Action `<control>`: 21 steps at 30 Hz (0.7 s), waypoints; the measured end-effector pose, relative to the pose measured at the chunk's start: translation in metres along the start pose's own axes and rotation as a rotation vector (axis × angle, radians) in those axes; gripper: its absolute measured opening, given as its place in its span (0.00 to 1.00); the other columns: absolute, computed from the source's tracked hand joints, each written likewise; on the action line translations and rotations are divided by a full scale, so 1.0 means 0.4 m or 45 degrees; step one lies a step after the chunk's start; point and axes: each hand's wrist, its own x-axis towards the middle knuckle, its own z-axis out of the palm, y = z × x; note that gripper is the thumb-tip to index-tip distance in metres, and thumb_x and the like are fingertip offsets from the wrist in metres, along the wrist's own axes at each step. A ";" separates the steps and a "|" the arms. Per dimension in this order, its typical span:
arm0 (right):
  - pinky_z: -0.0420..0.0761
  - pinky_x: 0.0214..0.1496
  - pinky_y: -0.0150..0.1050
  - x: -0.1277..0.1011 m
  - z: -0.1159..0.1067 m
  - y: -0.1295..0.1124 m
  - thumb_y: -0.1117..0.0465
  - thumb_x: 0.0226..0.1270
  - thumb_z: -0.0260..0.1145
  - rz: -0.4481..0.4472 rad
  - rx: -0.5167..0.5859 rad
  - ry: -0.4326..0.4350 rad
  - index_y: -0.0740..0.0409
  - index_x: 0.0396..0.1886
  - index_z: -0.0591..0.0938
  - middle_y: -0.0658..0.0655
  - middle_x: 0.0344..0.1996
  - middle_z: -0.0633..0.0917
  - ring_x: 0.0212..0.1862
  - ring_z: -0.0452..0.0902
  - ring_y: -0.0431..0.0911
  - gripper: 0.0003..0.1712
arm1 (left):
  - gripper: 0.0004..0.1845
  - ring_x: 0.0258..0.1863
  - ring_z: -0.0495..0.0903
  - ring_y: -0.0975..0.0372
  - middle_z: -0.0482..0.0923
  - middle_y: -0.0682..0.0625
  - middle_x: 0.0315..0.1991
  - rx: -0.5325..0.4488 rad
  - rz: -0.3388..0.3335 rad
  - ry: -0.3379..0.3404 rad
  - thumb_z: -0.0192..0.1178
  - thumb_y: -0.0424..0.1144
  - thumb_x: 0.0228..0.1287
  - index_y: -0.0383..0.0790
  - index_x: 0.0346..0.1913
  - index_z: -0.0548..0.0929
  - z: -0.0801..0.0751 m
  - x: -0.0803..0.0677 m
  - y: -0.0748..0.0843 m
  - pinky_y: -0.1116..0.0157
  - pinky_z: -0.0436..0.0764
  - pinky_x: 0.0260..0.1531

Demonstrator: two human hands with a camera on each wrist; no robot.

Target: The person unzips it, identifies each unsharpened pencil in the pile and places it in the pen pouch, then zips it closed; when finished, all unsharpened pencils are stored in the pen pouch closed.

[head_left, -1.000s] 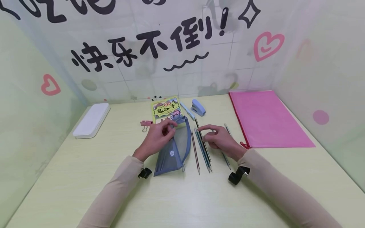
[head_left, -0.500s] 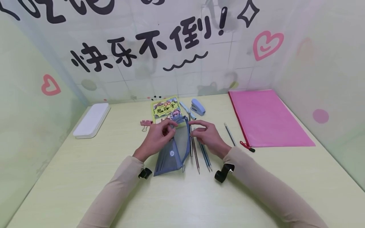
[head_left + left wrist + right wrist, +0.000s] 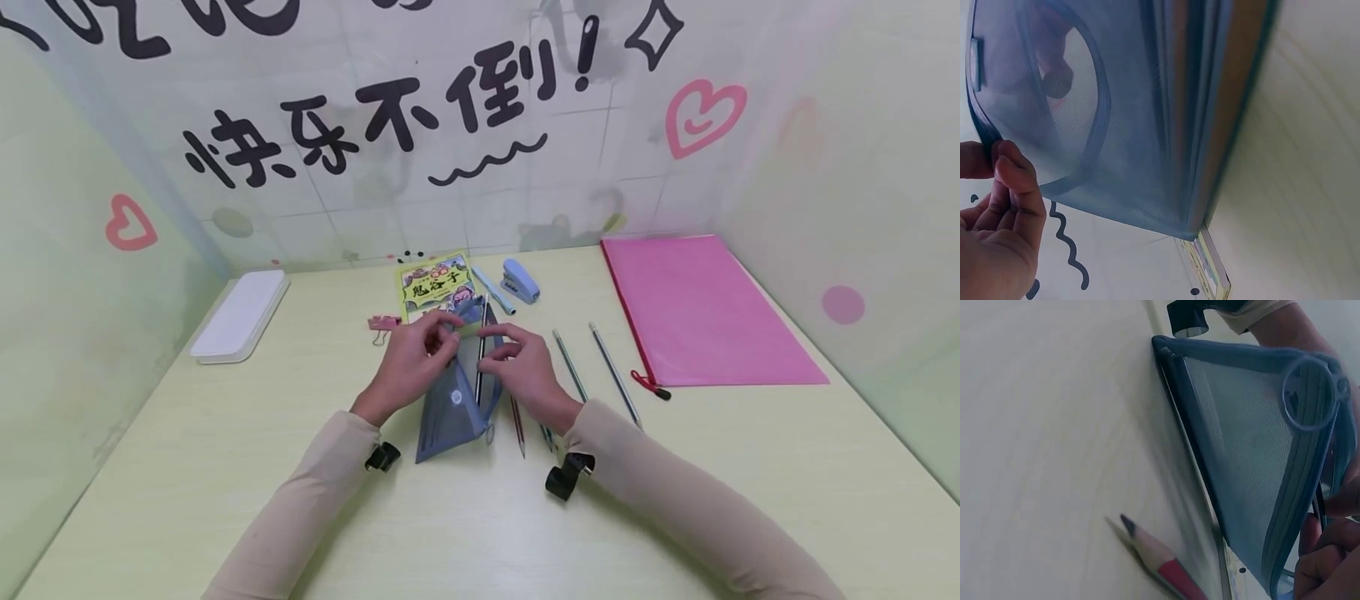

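My left hand (image 3: 408, 362) pinches the edge of a blue mesh pencil pouch (image 3: 448, 425). Its mouth gapes open in the head view. Long thin things show dimly through the mesh (image 3: 1129, 144) in the left wrist view. My right hand (image 3: 527, 371) pinches a dark pencil (image 3: 479, 388), which stands steeply in the pouch's mouth. To the pouch's right lies a red-striped pencil (image 3: 518, 430), its sharp tip large in the right wrist view. Teal pencils (image 3: 547, 437) are mostly hidden under my right hand. A green pencil (image 3: 572, 367) and a blue-grey pencil (image 3: 615, 375) lie farther right.
Behind the pouch are a yellow booklet (image 3: 427, 285), a light-blue pen (image 3: 492, 291), a blue stapler (image 3: 521, 281) and a pink binder clip (image 3: 384, 323). A white case (image 3: 242, 318) lies at the left, a pink zip folder (image 3: 712, 312) at the right. Walls enclose the table's back and sides.
My right hand has moved left, carrying the dark pencil from beside the other pencils into the pouch's mouth. The pouch has shifted slightly right; my left hand has hardly moved.
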 end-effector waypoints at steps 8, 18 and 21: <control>0.74 0.30 0.33 -0.019 0.012 -0.016 0.67 0.61 0.68 -0.106 -0.301 -0.111 0.48 0.58 0.83 0.55 0.31 0.90 0.33 0.83 0.46 0.25 | 0.11 0.24 0.74 0.62 0.80 0.49 0.26 -0.012 0.019 -0.019 0.56 0.33 0.70 0.34 0.51 0.82 0.008 -0.005 -0.001 0.71 0.73 0.26; 0.77 0.26 0.30 -0.097 -0.050 -0.033 0.59 0.70 0.64 -0.585 -0.660 -0.201 0.57 0.41 0.84 0.52 0.26 0.87 0.23 0.76 0.35 0.07 | 0.09 0.24 0.73 0.60 0.77 0.49 0.26 -0.026 0.010 0.021 0.55 0.32 0.69 0.39 0.49 0.82 -0.008 -0.003 -0.004 0.71 0.71 0.25; 0.73 0.24 0.29 -0.138 -0.048 -0.030 0.52 0.69 0.66 -0.650 -0.854 -0.308 0.57 0.48 0.78 0.50 0.28 0.87 0.20 0.71 0.32 0.16 | 0.09 0.23 0.72 0.60 0.77 0.49 0.25 -0.034 0.009 0.035 0.55 0.32 0.69 0.39 0.48 0.83 -0.013 -0.004 -0.004 0.71 0.70 0.24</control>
